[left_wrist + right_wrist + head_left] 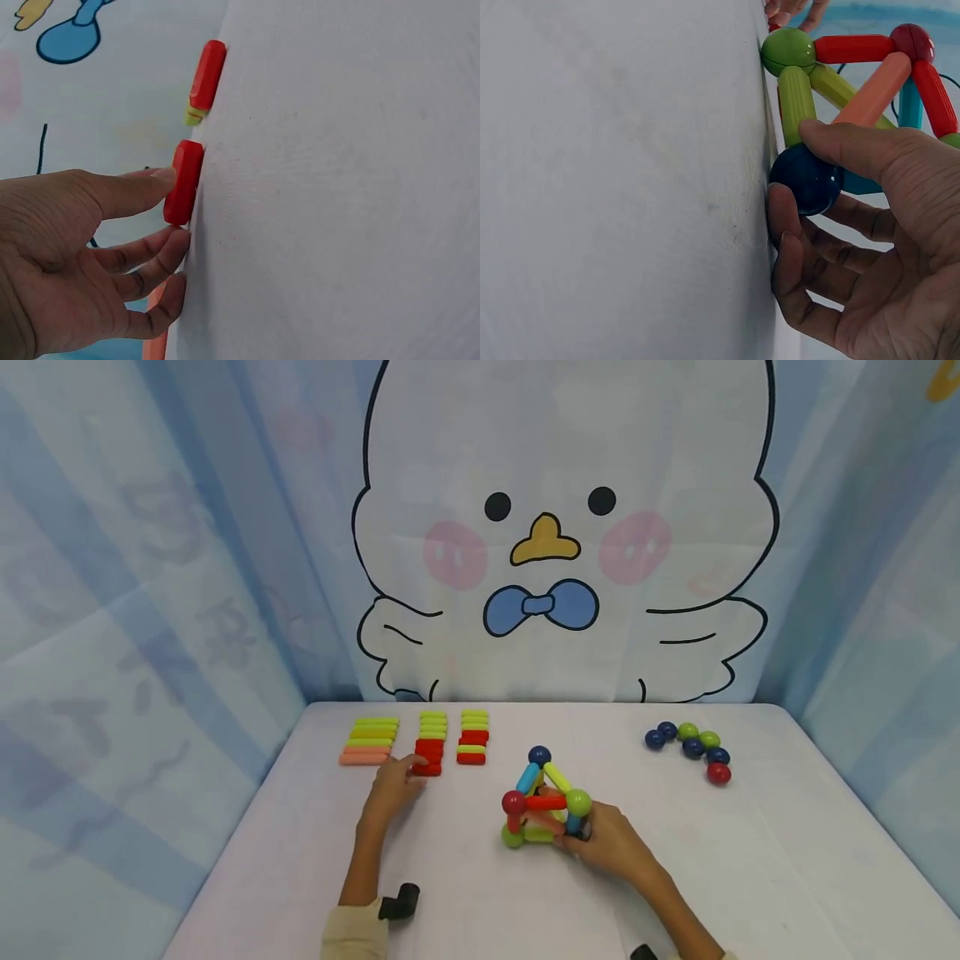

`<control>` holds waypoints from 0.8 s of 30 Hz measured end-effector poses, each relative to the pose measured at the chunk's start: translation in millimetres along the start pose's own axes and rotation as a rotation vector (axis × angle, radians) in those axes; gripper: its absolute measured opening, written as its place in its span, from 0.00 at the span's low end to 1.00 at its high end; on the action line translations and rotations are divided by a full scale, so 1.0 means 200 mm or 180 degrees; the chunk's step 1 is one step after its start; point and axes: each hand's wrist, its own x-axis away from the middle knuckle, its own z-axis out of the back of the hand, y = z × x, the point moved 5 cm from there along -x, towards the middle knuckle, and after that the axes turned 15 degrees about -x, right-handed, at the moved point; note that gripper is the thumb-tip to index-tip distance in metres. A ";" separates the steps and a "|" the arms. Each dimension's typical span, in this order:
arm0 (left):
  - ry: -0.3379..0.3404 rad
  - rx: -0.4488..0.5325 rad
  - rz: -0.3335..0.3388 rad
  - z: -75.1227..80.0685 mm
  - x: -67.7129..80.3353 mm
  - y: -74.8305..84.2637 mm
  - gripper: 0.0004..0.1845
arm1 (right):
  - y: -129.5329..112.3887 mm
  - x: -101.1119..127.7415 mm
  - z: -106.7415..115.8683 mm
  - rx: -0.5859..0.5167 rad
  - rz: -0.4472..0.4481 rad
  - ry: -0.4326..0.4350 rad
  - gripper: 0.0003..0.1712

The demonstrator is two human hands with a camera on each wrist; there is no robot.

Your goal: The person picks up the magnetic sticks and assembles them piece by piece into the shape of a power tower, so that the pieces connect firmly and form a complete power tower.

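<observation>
My left hand (pixel 393 789) is at the front of the middle row of short sticks. In the left wrist view its thumb lies against a red stick (pixel 184 182), with fingertips at the stick's lower end. My right hand (pixel 615 839) grips a ball-and-stick structure (pixel 546 802) of coloured magnetic rods and balls standing on the table. The right wrist view shows thumb and fingers around its dark blue corner ball (pixel 805 180). A green ball (pixel 788 51) and a dark red ball (pixel 913 43) form other corners. Part of the structure's far side is hidden.
Left of the middle row lie yellow-green and orange longer sticks (pixel 371 741). On its right is another row of yellow-green and red short sticks (pixel 473 736). Several loose balls, blue, green and one red ball (pixel 718 774), sit at the back right of the white table (pixel 787 860).
</observation>
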 end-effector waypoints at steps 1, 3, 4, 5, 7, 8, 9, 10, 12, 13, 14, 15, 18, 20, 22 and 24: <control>-0.0008 -0.0014 0.0009 -0.01 0.00 0.00 0.17 | 0.00 0.00 0.00 0.0007 -0.0003 0.0025 0.29; 0.0013 -0.0075 0.0020 -0.02 -0.01 0.02 0.17 | 0.01 0.00 0.01 -0.0001 -0.0001 0.0053 0.29; 0.0030 -0.0123 0.0027 -0.02 -0.01 0.02 0.17 | 0.01 0.00 0.01 -0.0009 -0.0002 0.0057 0.29; 0.0045 -0.0178 0.0048 -0.02 -0.01 0.03 0.16 | 0.01 -0.01 0.01 -0.0019 -0.0013 0.0053 0.28; 0.0072 -0.0323 0.0078 -0.02 -0.02 0.04 0.15 | 0.01 -0.01 0.01 -0.0025 -0.0016 0.0040 0.28; 0.0074 -0.0408 0.0089 -0.02 -0.02 0.05 0.14 | 0.01 -0.01 0.00 -0.0032 -0.0027 0.0035 0.28; 0.0062 -0.0490 0.0109 -0.02 -0.02 0.05 0.14 | 0.01 -0.01 0.00 -0.0031 -0.0041 0.0028 0.28; 0.0037 -0.0587 0.0116 -0.03 -0.02 0.06 0.13 | 0.01 -0.02 0.00 -0.0030 -0.0049 0.0030 0.28; -0.0044 -0.0785 0.0093 -0.03 -0.02 0.07 0.13 | 0.01 -0.02 0.00 -0.0017 -0.0047 0.0038 0.28; -0.0092 -0.0867 0.0063 -0.03 -0.03 0.08 0.13 | 0.02 -0.02 0.00 -0.0012 -0.0046 0.0040 0.28; -0.0140 -0.0928 0.0041 -0.03 -0.02 0.08 0.13 | 0.02 -0.03 0.00 -0.0013 -0.0051 0.0039 0.27; -0.0178 -0.0947 0.0000 -0.02 -0.02 0.09 0.14 | 0.02 -0.03 0.00 -0.0017 -0.0051 0.0041 0.27; -0.0235 -0.0690 -0.0252 -0.01 -0.01 0.13 0.13 | 0.02 -0.03 0.00 -0.0020 -0.0065 0.0047 0.27; -0.0245 -0.0289 -0.0436 0.00 0.00 0.18 0.12 | 0.02 -0.03 0.00 -0.0028 -0.0094 0.0053 0.26; -0.0249 0.0151 -0.0632 0.02 0.02 0.24 0.12 | 0.02 -0.02 0.00 -0.0037 -0.0117 0.0059 0.26; -0.0236 0.0506 -0.0763 0.05 0.03 0.31 0.13 | 0.03 -0.02 -0.01 -0.0036 -0.0120 0.0062 0.26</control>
